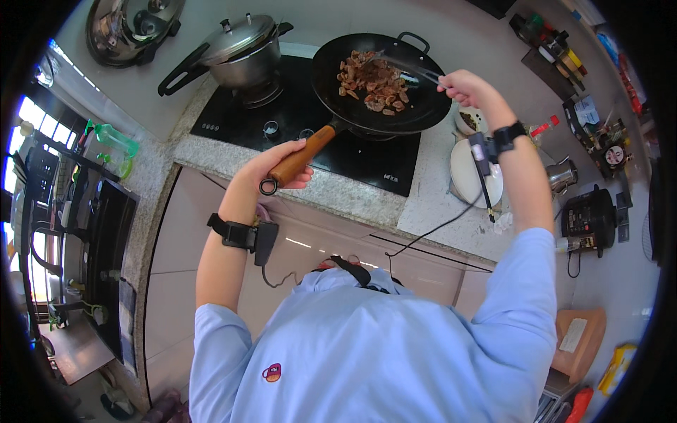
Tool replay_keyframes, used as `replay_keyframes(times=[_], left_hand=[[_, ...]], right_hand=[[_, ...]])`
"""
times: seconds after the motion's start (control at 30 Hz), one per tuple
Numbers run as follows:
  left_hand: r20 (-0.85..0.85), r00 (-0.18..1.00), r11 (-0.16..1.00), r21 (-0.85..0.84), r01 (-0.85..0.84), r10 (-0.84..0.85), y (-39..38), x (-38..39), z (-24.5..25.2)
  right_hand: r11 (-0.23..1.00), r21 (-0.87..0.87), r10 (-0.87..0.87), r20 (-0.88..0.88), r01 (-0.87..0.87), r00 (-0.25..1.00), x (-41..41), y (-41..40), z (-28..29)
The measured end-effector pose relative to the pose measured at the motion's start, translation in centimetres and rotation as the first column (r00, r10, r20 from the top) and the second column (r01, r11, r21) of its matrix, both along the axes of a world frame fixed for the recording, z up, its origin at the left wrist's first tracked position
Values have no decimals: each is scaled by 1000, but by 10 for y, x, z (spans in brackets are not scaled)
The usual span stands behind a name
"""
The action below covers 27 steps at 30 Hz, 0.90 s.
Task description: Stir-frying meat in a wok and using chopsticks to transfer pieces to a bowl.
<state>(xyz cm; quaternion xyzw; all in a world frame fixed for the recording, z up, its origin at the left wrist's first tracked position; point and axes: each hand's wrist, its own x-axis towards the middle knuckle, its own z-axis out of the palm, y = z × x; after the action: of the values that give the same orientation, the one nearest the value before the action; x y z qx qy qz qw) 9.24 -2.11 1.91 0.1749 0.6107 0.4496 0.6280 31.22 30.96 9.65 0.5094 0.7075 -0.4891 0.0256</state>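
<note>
My left hand [283, 164] grips the wooden handle [305, 153] of a black wok [423, 113], which rests over the right burner of the black cooktop. Browned slices of food, apparently meat, [375, 82] lie heaped in the wok's middle. My right hand [465, 87], at the wok's right rim, holds the handle of a metal spatula or similar utensil [418, 69]. Its far end reaches into the slices, so its exact shape is partly hidden. Straps with dark devices are on both wrists.
A pressure cooker [240, 58] stands on the left burner, its long handle pointing left. Right of the cooktop [391, 174] are a white plate [460, 169] and a bowl with dark contents [478, 121]. A cable [433, 229] hangs over the counter edge. A black cooker [589, 217] stands farther right.
</note>
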Motion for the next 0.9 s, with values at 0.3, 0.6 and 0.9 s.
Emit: replay_keyframes(times=[0.3,0.6,0.9], left_hand=[[319,948,999,43,-12,-2,17,12,-7],[313,927,967,207,146,-206,-14,44,-12],[306,943,975,211,64,-128,0,36,8]], right_hand=[[973,-163,-147,97,161,984,66,-31,-32],[983,-6,-181,-140,182,973,118,-59,7],[959,226,-147,-117,170,982,102,-50,48]])
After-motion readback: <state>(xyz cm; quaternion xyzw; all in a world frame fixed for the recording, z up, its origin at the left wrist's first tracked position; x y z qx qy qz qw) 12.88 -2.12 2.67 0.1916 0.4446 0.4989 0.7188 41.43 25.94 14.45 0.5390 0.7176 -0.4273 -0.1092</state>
